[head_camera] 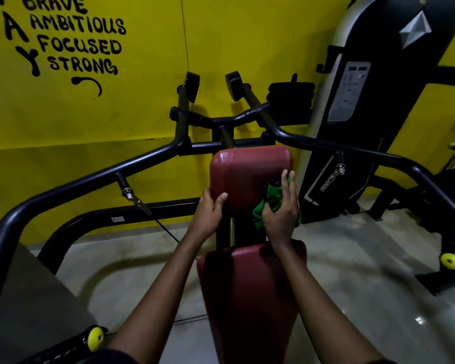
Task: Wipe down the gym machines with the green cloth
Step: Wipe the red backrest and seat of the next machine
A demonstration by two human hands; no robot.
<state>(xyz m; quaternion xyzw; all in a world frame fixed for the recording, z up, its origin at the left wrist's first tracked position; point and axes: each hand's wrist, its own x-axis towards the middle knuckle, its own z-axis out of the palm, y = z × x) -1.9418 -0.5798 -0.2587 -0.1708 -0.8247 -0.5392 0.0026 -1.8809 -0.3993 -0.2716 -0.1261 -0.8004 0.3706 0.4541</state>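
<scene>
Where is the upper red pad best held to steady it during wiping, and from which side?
Probably its lower left edge, from the left: the upper red pad stands upright with a free rounded edge there. The left hand grips it so, leaving the right side to the green cloth under the right hand.

Right hand (281, 211) with green cloth (269, 203) against red back pad (244, 172)

Dim, slightly soft picture; wide-angle bending at the edges

Glossy red vinyl pad (250, 174), soft green cloth (271, 203).
</scene>
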